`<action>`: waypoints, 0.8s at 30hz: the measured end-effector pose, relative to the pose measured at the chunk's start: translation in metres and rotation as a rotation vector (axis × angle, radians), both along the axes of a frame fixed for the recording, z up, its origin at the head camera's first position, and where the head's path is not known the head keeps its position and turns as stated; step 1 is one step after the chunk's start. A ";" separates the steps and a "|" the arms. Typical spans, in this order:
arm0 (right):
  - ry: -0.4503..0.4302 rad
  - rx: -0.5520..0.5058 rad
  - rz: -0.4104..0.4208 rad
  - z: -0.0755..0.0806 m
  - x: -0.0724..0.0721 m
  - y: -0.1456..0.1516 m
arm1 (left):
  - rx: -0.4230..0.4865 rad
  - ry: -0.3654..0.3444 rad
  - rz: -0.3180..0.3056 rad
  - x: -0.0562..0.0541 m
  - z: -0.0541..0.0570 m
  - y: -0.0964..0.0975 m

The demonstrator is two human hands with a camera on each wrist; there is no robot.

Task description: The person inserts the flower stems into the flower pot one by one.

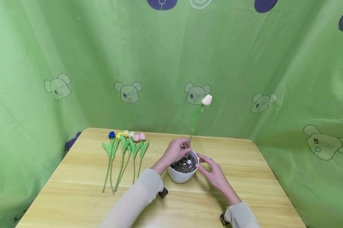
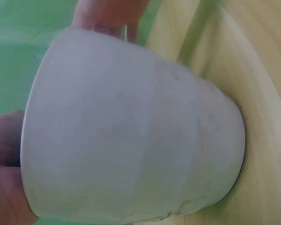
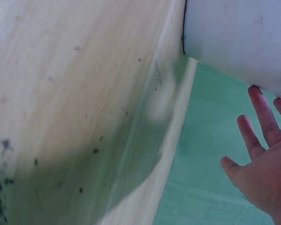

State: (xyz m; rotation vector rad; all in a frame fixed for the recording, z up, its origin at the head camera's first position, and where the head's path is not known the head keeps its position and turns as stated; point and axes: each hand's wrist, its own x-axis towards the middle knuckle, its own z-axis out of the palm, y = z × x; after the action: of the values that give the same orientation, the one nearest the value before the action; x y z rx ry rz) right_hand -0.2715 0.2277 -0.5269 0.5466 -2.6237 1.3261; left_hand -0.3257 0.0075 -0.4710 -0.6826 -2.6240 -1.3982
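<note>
A white pot (image 1: 180, 177) filled with dark soil (image 1: 181, 166) stands upright on the table. From it rises a long-stemmed tulip (image 1: 207, 100) with a pale pink-white head, leaning slightly right. My left hand (image 1: 175, 151) is over the pot's far left rim and pinches the lower stem; in the left wrist view the pot hides part of that hand. On the other side my right hand (image 1: 214, 174) touches the pot's right rim, its fingers (image 3: 262, 112) spread and fairly straight along the wall. A small white lump (image 1: 189, 161) lies on the soil near the stem.
Several artificial tulips (image 1: 123, 158) in blue, yellow, cream, white and pink lie in a row left of the pot. Dark crumbs (image 3: 96, 151) are scattered on the wooden table (image 1: 231, 190). Green curtains (image 1: 160, 57) with mouse drawings surround the table's back and sides.
</note>
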 end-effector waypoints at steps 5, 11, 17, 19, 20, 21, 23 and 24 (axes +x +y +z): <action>0.010 0.005 0.004 0.000 0.002 -0.001 | 0.010 -0.018 -0.003 0.000 -0.002 -0.002; -0.001 0.007 -0.003 0.002 0.001 0.002 | 0.055 -0.020 0.008 -0.001 -0.004 0.002; -0.003 0.011 -0.001 0.003 0.002 0.001 | -0.011 -0.021 0.014 -0.002 -0.004 0.004; -0.001 0.008 0.004 0.003 0.002 0.001 | -0.035 -0.028 0.015 -0.003 -0.005 0.004; 0.001 0.006 0.007 0.004 0.002 0.000 | -0.043 -0.033 0.016 -0.004 -0.005 0.004; 0.002 0.005 0.010 0.005 0.002 0.000 | -0.051 -0.035 0.019 -0.004 -0.005 0.004; 0.003 -0.006 0.015 0.006 0.002 -0.001 | -0.068 -0.035 0.025 -0.005 -0.005 0.004; 0.002 -0.012 0.018 0.007 0.003 -0.001 | -0.074 -0.034 0.027 -0.006 -0.005 0.004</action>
State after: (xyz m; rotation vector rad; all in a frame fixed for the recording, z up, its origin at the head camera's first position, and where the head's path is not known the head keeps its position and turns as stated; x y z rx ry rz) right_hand -0.2690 0.2268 -0.5203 0.5707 -2.6140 1.3445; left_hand -0.3312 0.0113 -0.4758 -0.6339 -2.7129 -1.3230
